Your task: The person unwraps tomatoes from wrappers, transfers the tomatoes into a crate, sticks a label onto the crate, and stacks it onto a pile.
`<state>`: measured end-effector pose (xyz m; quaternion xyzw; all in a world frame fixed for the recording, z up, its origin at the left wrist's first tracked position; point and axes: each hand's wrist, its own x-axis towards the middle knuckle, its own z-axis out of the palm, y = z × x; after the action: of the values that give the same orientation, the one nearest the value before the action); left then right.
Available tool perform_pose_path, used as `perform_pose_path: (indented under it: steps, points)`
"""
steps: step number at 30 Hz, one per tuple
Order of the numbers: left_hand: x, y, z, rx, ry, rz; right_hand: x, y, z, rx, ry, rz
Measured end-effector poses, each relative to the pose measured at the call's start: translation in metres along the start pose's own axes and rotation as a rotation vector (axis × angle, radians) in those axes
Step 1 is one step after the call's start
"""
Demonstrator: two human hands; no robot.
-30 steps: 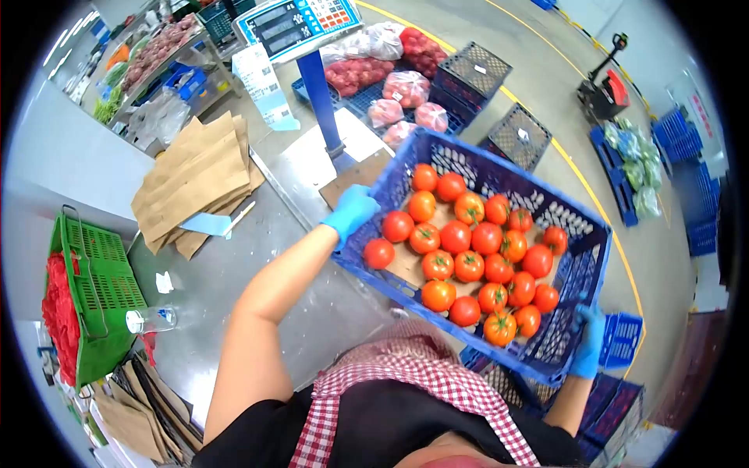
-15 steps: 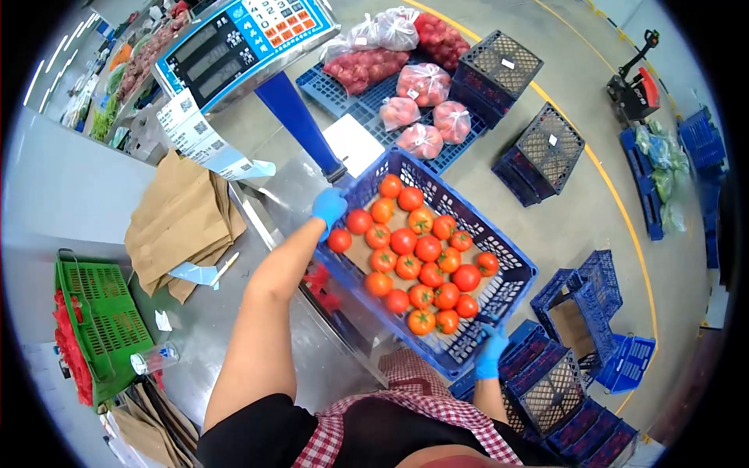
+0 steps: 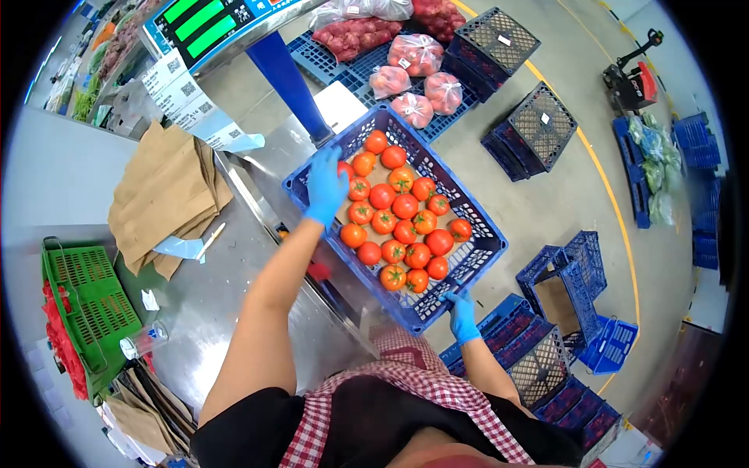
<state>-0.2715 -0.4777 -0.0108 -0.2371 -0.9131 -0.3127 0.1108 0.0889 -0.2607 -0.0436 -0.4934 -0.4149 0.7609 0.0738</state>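
Note:
A blue plastic crate (image 3: 484,257) of ripe red tomatoes (image 3: 405,206) is tilted in front of me, by the edge of the metal counter. My left hand (image 3: 326,187), in a blue glove, lies over the tomatoes at the crate's left end. Its fingers are stretched out beside one tomato (image 3: 345,169), and the hand hides whatever is under it. Lower down, my gloved right hand (image 3: 463,318) grips the near right rim of the crate, fingers wrapped over the edge.
A scale display (image 3: 199,27) on a blue post (image 3: 289,86) rises behind the crate, with a label strip (image 3: 191,101) hanging down. Brown paper sheets (image 3: 168,199) and a green basket (image 3: 97,304) are at left. Stacked blue crates (image 3: 530,129) stand on the floor at right.
My left hand has left the crate's rim and moved in over the tomatoes. The crate shows higher and further left in view. The scale display has lit up green.

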Motion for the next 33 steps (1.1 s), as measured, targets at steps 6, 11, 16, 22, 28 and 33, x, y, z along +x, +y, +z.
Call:
perform_pose_path:
  steps: [6, 11, 16, 22, 28, 33]
  points:
    - [-0.165, 0.100, -0.053, -0.516, -0.158, -0.142, 0.001, 0.020, 0.004, -0.149, 0.037, -0.085]
    - [-0.245, 0.140, -0.114, -0.534, -0.219, -0.130, -0.021, -0.045, -0.008, -0.372, 0.219, -0.432]
    - [-0.296, 0.133, -0.167, -0.505, -0.256, -0.067, -0.276, -0.170, 0.081, -0.388, -0.396, -0.884]
    - [-0.360, 0.112, -0.191, -0.698, -0.296, -0.177, -0.455, -0.130, 0.108, -0.236, -0.929, -1.429]
    - [-0.405, 0.099, -0.235, -0.619, -0.455, 0.073, -0.507, -0.090, 0.127, -0.052, -1.026, -1.450]
    - [-0.433, 0.112, -0.259, -0.976, -0.628, -0.587, -0.530, -0.073, 0.122, -0.021, -1.036, -1.456]
